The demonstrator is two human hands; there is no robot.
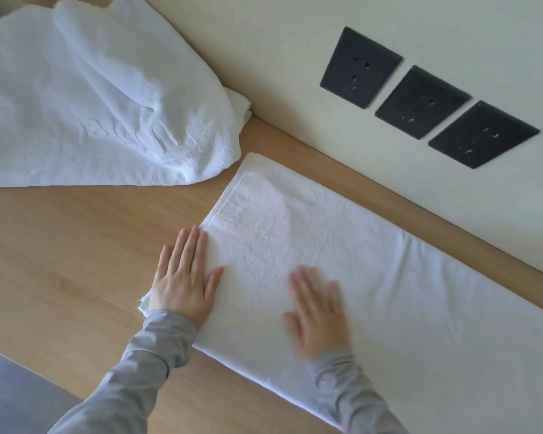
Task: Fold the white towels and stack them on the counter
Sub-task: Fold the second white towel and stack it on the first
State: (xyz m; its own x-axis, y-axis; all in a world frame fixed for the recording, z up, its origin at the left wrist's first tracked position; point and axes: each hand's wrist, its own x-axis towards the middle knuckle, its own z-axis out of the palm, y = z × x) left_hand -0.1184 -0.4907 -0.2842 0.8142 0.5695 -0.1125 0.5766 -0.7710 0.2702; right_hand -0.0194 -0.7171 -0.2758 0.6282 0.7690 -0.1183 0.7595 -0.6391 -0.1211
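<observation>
Three black power sockets (422, 101) sit side by side on the cream wall (295, 42).

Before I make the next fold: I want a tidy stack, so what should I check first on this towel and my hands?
1. Towel lying flat on the counter: ok.
2. Left hand flat on the towel's left end: ok.
3. Right hand flat on the towel: ok, though blurred.
4. Layer edges aligned: not ok, a bit of cloth sticks out by the left wrist.
5. Towel's right end squared: cannot tell, out of frame.
</observation>
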